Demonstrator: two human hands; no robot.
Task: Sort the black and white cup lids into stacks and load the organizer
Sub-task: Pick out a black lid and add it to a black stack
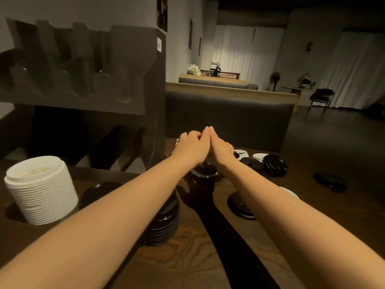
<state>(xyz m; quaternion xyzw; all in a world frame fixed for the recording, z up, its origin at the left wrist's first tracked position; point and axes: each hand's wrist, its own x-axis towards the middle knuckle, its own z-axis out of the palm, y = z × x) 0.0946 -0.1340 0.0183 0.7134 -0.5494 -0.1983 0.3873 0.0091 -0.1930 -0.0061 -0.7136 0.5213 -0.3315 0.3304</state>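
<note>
Left hand [192, 146] and right hand [220, 147] meet, fingers together, grip indiscernible, near the tabletop's [187, 257] far edge; gather loose lids [275, 164] by colour.

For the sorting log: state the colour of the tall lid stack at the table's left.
White; the tall lid stack shows clearly in the head view.

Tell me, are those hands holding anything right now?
Cannot tell. The left hand and right hand meet fingertip to fingertip above scattered lids; anything between them is hidden.
</note>
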